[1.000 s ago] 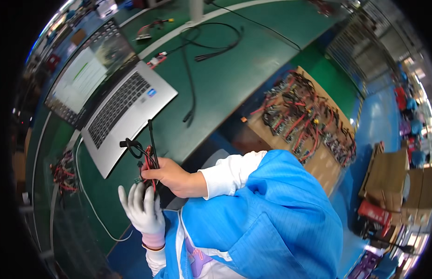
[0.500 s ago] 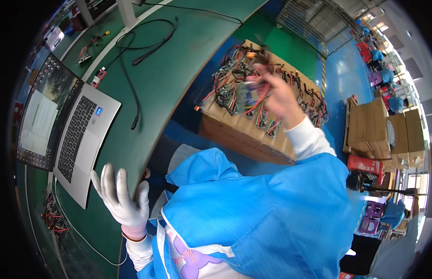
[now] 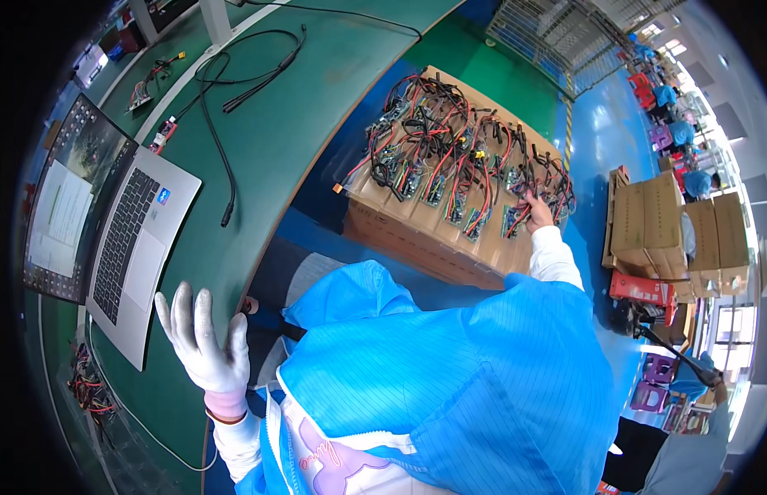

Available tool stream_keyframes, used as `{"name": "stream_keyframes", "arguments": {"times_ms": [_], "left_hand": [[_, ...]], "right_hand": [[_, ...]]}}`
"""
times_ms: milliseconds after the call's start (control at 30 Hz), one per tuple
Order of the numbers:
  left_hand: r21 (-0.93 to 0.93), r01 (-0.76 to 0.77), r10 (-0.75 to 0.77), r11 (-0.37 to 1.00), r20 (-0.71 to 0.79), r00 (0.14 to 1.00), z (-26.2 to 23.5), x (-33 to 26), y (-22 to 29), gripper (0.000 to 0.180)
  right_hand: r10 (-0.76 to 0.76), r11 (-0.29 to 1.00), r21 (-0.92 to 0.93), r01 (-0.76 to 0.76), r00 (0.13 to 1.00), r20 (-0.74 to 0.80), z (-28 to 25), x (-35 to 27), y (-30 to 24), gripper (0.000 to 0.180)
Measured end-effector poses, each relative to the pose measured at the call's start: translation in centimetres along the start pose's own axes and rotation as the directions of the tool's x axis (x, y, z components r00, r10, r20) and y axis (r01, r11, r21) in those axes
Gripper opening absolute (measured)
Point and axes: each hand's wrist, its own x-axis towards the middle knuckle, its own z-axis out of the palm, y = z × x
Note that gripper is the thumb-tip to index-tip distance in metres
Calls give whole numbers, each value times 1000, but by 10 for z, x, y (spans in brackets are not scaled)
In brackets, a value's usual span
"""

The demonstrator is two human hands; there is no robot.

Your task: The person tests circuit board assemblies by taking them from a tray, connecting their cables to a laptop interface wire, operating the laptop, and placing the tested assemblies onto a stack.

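Our right hand (image 3: 536, 213) reaches out to the far right edge of a cardboard box (image 3: 416, 239) and its fingers close on the wires of a small circuit board (image 3: 513, 221) lying there; we cannot tell how firm the hold is, since the fingertips are buried among the cables. That board sits at the right end of a row of like boards (image 3: 449, 177) spread over the box top, each trailing red and black wires. The box stands on the floor just beside the curved edge of the green table (image 3: 317, 107), to our right.

Our left hand (image 3: 204, 342), in a white glove, is spread wide with the fingers apart and holds nothing. It hovers at the table's near edge, just right of an open laptop (image 3: 128, 247), whose screen is lit.

Farther up the table a black cable (image 3: 227, 124) runs in a loop, and a small red-ended connector (image 3: 163, 132) lies near the laptop's top corner. A bundle of red wires (image 3: 91, 392) lies at the table's lower left. To the far right, stacked cartons (image 3: 647, 223) stand on the blue floor (image 3: 598, 140).
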Motion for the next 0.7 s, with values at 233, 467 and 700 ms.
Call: {"name": "stream_keyframes", "arguments": {"times_ms": [233,467,700], "left_hand": [[-12,23,-23,1000,17,1000,-2,-7,7,50],[-29,43,-42,999,29,999,18,5,3,48],[22,145,-144,989,-22,989,-32,-1,-18,45]], "right_hand": [[137,976,-158,-151,986,-93,-10,40,64,20],[32,839,-514,-179,959,-282,-6,35,64,31],[-820,274,-881,387,572,-4,105,-23,-20,35]]}}
